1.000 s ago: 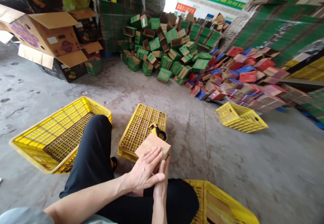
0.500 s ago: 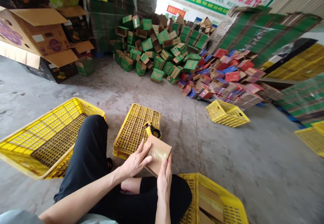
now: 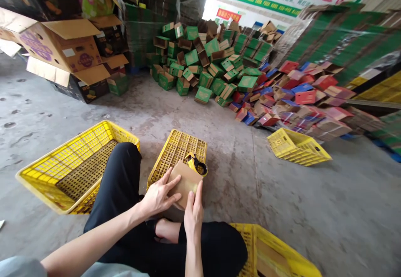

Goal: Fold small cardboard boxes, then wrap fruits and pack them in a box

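- Box (image 3: 187,179) in the head view: plain brown, tilted, held up above the lap, its far part overlapping the upturned crate (image 3: 178,146) in sight. A yellowish sheen shows near its right edge.
- Right hand (image 3: 194,212), head view: grasping the box by its right side, thumb on the upper face, fingers along the edge.
- Left hand (image 3: 159,195), head view: thumb and fingers spread over the left of the upper face, touching it; the underside is hidden, so I cannot tell if it grips.
- Tape dispenser (image 3: 198,166), head view: yellow and black, on the upturned crate, just beyond the box.
- Left crate (image 3: 77,148), head view: yellow, upright, beside the left knee (image 3: 127,160).
- Near crate (image 3: 296,258), head view: yellow, beside the right knee (image 3: 228,241), with brown cardboard (image 3: 271,258) inside.
- Green boxes (image 3: 203,95) and red and blue boxes (image 3: 305,97), head view: heaped on the floor (image 3: 232,185) well beyond.
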Demonstrator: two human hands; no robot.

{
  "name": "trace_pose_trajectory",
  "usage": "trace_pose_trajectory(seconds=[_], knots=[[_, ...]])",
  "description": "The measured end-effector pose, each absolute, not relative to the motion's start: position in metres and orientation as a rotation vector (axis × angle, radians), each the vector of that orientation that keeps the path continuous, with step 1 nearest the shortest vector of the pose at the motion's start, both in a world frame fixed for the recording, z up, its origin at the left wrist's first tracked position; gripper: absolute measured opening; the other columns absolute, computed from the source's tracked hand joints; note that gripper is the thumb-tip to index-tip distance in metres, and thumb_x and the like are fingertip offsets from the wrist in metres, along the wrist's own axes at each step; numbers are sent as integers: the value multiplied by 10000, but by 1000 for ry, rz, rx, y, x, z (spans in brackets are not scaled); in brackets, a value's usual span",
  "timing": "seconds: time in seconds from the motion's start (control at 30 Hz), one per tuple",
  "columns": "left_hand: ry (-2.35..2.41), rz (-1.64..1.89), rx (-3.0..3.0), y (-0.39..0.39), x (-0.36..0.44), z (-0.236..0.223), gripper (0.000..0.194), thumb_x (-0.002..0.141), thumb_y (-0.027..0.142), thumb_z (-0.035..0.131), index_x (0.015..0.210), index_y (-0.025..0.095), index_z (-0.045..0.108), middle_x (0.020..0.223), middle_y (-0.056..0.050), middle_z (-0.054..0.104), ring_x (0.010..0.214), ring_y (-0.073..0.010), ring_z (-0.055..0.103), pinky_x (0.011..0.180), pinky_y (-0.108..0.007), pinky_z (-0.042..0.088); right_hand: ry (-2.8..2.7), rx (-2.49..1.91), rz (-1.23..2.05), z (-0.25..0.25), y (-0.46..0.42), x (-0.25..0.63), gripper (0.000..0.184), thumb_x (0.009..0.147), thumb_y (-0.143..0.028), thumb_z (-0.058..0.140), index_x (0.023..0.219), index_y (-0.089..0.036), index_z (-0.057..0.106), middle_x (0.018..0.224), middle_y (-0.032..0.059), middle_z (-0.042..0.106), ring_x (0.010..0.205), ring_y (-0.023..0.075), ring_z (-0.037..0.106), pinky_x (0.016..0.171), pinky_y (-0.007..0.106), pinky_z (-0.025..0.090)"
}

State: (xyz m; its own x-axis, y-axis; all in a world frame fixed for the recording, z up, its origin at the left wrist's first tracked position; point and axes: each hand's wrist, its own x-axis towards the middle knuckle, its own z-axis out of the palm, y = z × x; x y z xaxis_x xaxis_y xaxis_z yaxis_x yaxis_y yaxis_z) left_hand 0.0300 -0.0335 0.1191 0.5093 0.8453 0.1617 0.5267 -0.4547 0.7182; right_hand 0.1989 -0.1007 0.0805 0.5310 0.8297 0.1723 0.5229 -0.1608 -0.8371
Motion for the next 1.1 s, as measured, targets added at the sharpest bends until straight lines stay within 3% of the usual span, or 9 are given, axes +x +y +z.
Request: trace_pose_trajectory(seconds=[0.17,0.5,0.7,0.83,0.97,1.1], knots=[[1154,703,2188,-29,26,105,622,999,550,557,1572,336,445,1715,-79,266,1368,-357,584,1064,-472,570,-1319,-1787,184,86,-106,184,607,1075,-526,377,1535,-150,497,1650,158,385,1497,314,428,1185,459,438],[1114,738,2161,-26,25,103,646,1008,600,516,1592,345,407,1729,-29,233,1438,-329,513,1125,-417,534,-1262,-1775,213,107,-97,215,430,1060,-453,452,1278,-212,734,1332,146,672,1230,275,657,1051,414,537],[1106,685,2079,-20,26,110,651,999,627,507,1573,327,455,1723,-33,250,1339,-351,610,1083,-428,571,-1148,-1744,368,111,-87,222,458,1036,-504,466,1263,-220,745,1283,138,689,1207,277,658,1041,415,536],[1098,654,2033,-19,26,111,664,995,620,520,1576,305,456,1726,-56,240,1304,-362,636,1058,-438,590,-1072,-1736,477,107,-89,224,494,1026,-531,474,1330,-217,706,1389,138,645,1294,284,610,1096,419,496],[1095,689,2045,-20,26,108,631,1004,584,527,1585,360,423,1711,-29,286,1378,-356,574,1106,-470,553,-1080,-1728,530,102,-96,226,571,1050,-540,400,1496,-217,552,1508,140,568,1374,279,553,1134,443,464],[1091,744,2065,-22,27,105,619,1009,573,528,1587,387,406,1714,-10,278,1429,-344,522,1144,-472,518,-1221,-1723,452,103,-97,229,541,1054,-550,381,1385,-205,633,1419,142,624,1325,275,584,1126,459,466]])
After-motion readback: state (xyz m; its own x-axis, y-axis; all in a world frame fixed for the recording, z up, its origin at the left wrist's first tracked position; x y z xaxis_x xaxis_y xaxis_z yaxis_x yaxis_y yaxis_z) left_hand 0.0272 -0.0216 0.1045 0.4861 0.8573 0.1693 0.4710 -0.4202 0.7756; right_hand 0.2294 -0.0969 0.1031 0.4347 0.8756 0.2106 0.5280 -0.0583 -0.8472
